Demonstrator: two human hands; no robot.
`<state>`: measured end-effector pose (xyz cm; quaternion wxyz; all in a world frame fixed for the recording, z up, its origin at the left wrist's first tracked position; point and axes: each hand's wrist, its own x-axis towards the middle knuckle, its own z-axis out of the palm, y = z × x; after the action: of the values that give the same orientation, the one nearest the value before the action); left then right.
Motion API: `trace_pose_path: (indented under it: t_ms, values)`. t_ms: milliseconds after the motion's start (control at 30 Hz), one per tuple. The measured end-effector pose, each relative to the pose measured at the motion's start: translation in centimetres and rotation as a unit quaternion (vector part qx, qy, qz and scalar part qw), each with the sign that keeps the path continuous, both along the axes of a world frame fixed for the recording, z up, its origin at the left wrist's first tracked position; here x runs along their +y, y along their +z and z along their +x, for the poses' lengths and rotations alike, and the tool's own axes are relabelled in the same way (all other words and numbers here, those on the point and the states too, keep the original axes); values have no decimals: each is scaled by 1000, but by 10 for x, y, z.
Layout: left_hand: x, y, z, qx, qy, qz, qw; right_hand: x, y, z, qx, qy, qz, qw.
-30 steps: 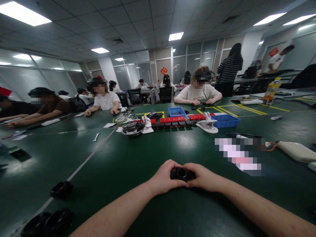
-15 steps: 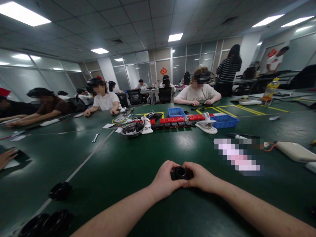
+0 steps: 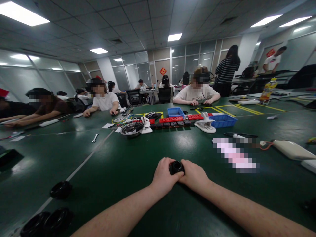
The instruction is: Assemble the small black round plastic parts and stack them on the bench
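A black ring-shaped part (image 3: 177, 166) with a round opening on top is held between my two hands over the green table (image 3: 118, 164). My left hand (image 3: 165, 174) wraps round its left side, with the thumb across the near edge. On its right side my right hand (image 3: 194, 174) presses close, fingers curled; its fingertips are partly hidden. Three similar black rings lie at the lower left: one alone (image 3: 61, 190) and two side by side, the left one (image 3: 34, 224) and the right one (image 3: 58, 220).
Across the middle stand red sockets (image 3: 172, 119), blue bins (image 3: 223, 120), white clamps (image 3: 206, 123) and coiled cables (image 3: 130, 130). A wrench (image 3: 95, 137) lies left. A white device (image 3: 293, 149) is at right. People sit at the table's far side.
My hands and the black part have shifted slightly left and up, and my right hand has closed further round it. The other person's hand at the left edge is gone from view.
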<state>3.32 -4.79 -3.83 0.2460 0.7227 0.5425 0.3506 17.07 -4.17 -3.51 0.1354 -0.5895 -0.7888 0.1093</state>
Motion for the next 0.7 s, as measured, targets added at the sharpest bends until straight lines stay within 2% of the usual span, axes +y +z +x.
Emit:
trace_pose_path:
  t_ms: [133,300,433,533,700]
  values:
    - [4,3,-7,-5,-54,-13,998,0,4,7,27,38,-12,999]
    - [1,12,-16,-10,-166,-48,985,3,10,26,121,156,-81,977]
    - [-4,17,-15,8,-235,-55,970,6,15,35,131,244,-135,951]
    - [-4,16,-14,15,-258,-47,965,8,18,37,122,274,-165,939]
    - [-3,14,-14,26,-255,-21,966,10,20,39,124,294,-189,929]
